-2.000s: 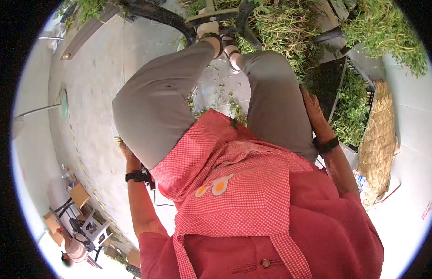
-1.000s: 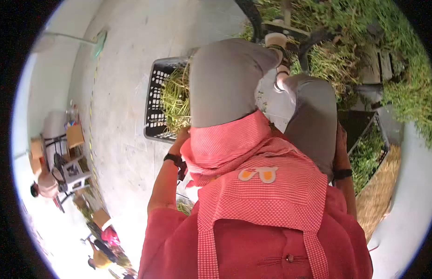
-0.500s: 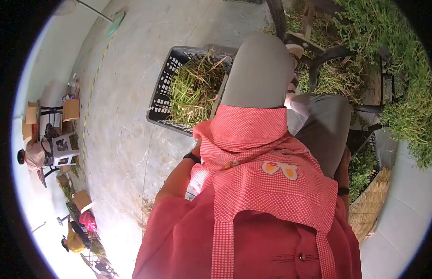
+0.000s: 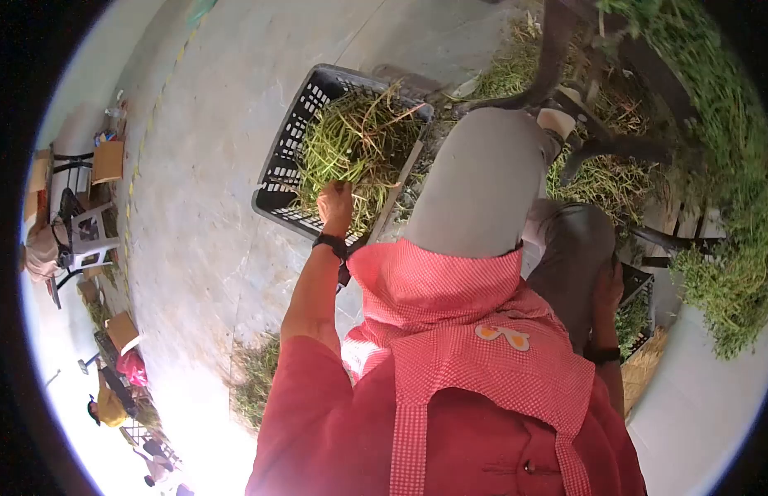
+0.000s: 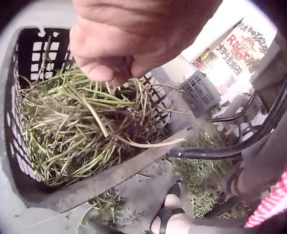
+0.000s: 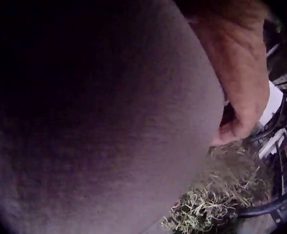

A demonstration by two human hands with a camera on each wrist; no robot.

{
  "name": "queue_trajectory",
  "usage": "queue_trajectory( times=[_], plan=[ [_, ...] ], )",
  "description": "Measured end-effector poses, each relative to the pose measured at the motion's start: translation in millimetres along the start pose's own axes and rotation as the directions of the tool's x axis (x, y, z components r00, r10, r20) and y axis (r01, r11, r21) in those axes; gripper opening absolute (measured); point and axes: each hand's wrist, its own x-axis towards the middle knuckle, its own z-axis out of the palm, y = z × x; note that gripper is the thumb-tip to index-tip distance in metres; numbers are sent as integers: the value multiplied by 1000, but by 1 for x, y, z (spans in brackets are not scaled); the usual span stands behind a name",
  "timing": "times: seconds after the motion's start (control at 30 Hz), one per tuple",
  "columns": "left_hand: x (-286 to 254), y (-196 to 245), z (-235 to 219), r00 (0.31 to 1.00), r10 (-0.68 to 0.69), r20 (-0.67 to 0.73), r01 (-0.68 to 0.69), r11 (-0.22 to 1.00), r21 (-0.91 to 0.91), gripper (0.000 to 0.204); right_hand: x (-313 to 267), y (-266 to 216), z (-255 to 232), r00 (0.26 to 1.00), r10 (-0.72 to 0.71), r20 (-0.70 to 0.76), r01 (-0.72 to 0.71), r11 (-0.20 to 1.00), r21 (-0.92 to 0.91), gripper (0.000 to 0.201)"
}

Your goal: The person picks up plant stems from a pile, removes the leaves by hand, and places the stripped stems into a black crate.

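My left hand (image 4: 335, 207) is over the black plastic crate (image 4: 272, 178), inside its near side. Its fingers are curled and their tips meet at the top of the heap of green stems (image 4: 351, 140), pinching among them. In the left wrist view the left hand (image 5: 138, 44) is above the green stems (image 5: 80, 126), inside the crate (image 5: 109, 180). My right hand (image 4: 607, 289) rests against the outer side of the right leg (image 4: 578, 248), fingers loosely bent. The right wrist view shows the right hand (image 6: 241, 73) beside the trouser leg (image 6: 109, 122), which hides part of it.
Cut greenery (image 4: 723, 273) hangs over a table edge at the right, above dark curved metal legs (image 4: 615, 153). More plants (image 4: 256, 376) lie on the floor behind my left elbow. A second crate (image 4: 636, 318) with greenery stands at the right. Other people (image 4: 111, 405) work far left.
My view has turned left, bringing the crate of stems from behind the leg into full sight. The left hand has moved from beside the leg onto the stems. The right hand stays by the leg.
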Motion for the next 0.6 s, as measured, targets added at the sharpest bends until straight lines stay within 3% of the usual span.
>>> queue_trajectory(
  times=[0.03, 0.1, 0.23, 0.43, 0.53, 0.6],
  plan=[
    [3, 0, -1, 1000, -12, 4, 12, 1000, -3, 24, 3, -2, -1, 1000, -2, 5, 2, 1000, -12, 53],
    [10, 2, -4, 998, -25, -60, 29, 997, 68, 24, 3, -2, -4, 992, -116, 41, 122, 966, -230, 55],
    [31, -6, 2, 995, -10, -96, 22, 992, 125, 22, 0, -6, -4, 1000, -20, 2, 20, 998, -54, 53],
    [48, -1, 14, 995, -83, -58, 91, 984, 150, 21, 14, 29, -1, 973, -224, 48, 229, 947, -224, 57],
    [53, -1, 25, 993, -114, -31, 117, 986, 122, 25, 15, 22, -3, 994, -106, 32, 110, 984, -138, 59],
    [56, 0, 33, 994, -73, -81, 86, 982, 168, 25, 3, -1, -3, 996, 68, -63, -69, 998, -16, 51]
  ],
)
